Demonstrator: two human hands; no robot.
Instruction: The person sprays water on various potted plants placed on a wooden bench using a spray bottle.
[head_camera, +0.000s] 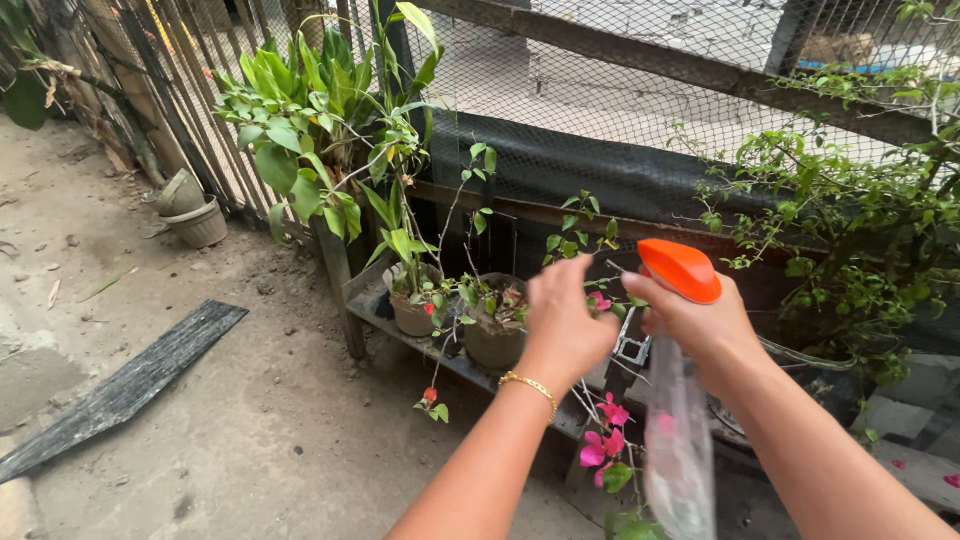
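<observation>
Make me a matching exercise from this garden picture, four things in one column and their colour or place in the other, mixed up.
Things:
1. spray bottle cap
2. bracelet
3. dark plank
4. flowers

Descriptions:
A. pink, low beneath the hands
B. flat on the ground at left
C. orange, above the right hand
D. gold, on the left wrist

Pairs: 1-C, 2-D, 3-B, 4-A

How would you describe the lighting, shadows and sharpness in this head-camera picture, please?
Head view: soft, even daylight with no hard shadows or glare; the left hand, the right hand and the orange spray head are sharp; the clear bottle looks hazy against the pink flowers; the bright ground behind the mesh fence is slightly washed out.
</observation>
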